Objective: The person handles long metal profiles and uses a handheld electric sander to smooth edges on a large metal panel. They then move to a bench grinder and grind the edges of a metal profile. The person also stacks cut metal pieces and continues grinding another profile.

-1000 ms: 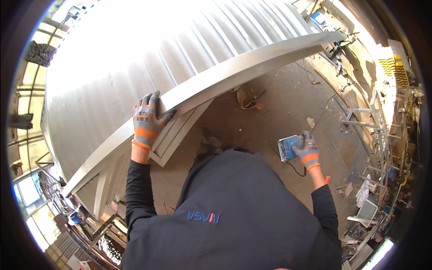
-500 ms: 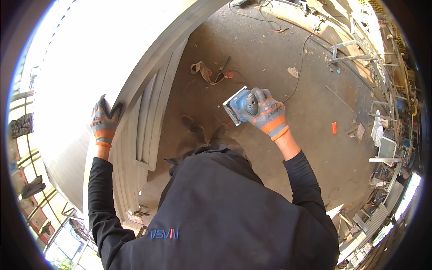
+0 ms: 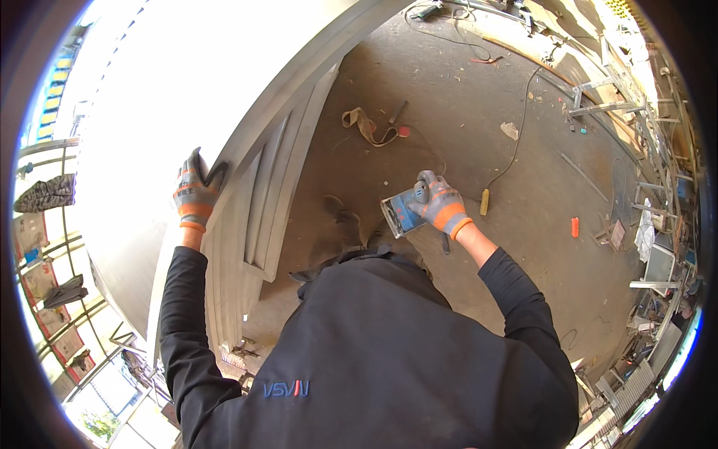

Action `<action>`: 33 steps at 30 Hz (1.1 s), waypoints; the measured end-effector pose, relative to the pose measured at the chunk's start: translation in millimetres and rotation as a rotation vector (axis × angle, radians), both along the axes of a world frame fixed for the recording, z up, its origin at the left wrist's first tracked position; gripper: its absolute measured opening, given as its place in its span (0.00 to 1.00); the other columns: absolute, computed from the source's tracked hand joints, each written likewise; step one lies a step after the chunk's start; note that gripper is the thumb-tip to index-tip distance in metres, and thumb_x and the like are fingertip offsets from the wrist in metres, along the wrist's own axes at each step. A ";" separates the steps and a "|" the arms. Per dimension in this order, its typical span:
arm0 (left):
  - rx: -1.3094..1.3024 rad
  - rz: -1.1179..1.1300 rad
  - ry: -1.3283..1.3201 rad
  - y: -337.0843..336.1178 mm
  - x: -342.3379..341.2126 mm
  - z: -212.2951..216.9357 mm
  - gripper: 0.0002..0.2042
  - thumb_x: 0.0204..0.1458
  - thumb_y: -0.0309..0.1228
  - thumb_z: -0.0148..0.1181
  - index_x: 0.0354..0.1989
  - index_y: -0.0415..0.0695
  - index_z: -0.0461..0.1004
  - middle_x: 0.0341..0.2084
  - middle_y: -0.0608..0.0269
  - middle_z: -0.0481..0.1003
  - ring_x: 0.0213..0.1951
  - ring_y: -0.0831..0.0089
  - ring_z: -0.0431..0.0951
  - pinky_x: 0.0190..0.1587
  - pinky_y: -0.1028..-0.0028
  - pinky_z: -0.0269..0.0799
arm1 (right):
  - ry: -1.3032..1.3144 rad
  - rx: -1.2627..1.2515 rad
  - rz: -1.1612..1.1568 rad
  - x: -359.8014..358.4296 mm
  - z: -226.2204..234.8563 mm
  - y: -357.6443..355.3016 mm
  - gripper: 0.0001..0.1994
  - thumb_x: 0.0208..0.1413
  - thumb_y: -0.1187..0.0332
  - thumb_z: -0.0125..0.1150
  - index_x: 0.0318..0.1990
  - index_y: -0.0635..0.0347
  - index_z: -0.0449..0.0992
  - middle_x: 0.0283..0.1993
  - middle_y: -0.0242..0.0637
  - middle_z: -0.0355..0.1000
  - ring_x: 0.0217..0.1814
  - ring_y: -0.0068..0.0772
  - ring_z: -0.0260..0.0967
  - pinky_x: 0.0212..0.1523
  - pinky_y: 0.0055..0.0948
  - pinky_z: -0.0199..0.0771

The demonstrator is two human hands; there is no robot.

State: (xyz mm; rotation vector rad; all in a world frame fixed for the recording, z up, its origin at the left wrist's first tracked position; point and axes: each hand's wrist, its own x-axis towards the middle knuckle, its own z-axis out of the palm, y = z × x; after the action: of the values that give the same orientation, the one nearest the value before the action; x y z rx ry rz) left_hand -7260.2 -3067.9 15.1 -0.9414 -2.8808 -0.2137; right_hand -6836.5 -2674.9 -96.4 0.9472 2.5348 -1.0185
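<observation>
My left hand (image 3: 197, 191), in a grey and orange work glove, lies on the edge of a large pale metal panel (image 3: 142, 232). Its thumb and fingers are spread, with nothing held. Away from the panel, over the floor, my right hand (image 3: 444, 205) wears a matching glove and grips a blue power sander (image 3: 404, 215) by its top. The sander is tilted, with its flat pale pad turned toward the left. Glare washes out much of the panel's upper face.
Stacked grey metal profiles (image 3: 280, 187) stand beneath the panel's edge. On the concrete floor (image 3: 479, 127) lie a beige strap (image 3: 364, 126), a yellow-handled tool (image 3: 485, 202), a dark cable (image 3: 516, 142) and an orange piece (image 3: 574, 227). Metal frames (image 3: 598, 108) and clutter line the right side.
The whole view has shifted, moving the scene rightward. My right hand has lowered the sander and turned it slightly, uncovering the yellow-handled tool. My left hand keeps its place on the panel edge.
</observation>
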 end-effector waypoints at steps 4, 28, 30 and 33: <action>-0.045 0.061 -0.046 0.2 -2.1 -0.2 0.37 0.64 0.52 0.77 0.78 0.49 0.73 0.66 0.50 0.82 0.68 0.48 0.81 0.69 0.54 0.78 | 0.003 0.060 0.011 -2.1 -6.7 -5.3 0.36 0.53 0.50 0.85 0.66 0.47 0.74 0.63 0.49 0.80 0.63 0.63 0.83 0.59 0.57 0.85; 0.287 0.375 -0.413 -38.6 -14.6 -39.7 0.34 0.73 0.26 0.67 0.84 0.34 0.61 0.73 0.44 0.74 0.70 0.57 0.75 0.76 0.58 0.71 | -0.417 -0.046 -0.070 -123.8 -461.1 -39.4 0.44 0.68 0.38 0.64 0.88 0.42 0.60 0.81 0.48 0.68 0.79 0.61 0.73 0.72 0.58 0.81; 0.092 0.172 -0.173 -49.8 -12.7 -37.7 0.35 0.75 0.28 0.65 0.86 0.35 0.58 0.75 0.43 0.72 0.69 0.56 0.75 0.74 0.56 0.73 | -0.417 -0.053 -0.036 -146.4 -527.1 -44.5 0.45 0.68 0.39 0.67 0.88 0.43 0.60 0.84 0.49 0.66 0.79 0.61 0.73 0.73 0.62 0.80; 0.258 0.477 -0.158 -65.4 -7.9 -43.0 0.35 0.73 0.28 0.64 0.84 0.33 0.58 0.72 0.42 0.74 0.64 0.55 0.79 0.73 0.56 0.73 | -0.475 0.010 0.096 -175.8 -625.0 -52.9 0.42 0.72 0.44 0.65 0.89 0.43 0.59 0.85 0.49 0.64 0.78 0.61 0.74 0.70 0.63 0.81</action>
State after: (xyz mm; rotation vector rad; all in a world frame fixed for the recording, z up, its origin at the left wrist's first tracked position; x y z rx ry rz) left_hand -7268.1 -3133.3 -27.9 -0.1915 -3.0096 -0.6161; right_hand -7012.3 -2727.8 -721.4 0.9286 2.1654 -0.6578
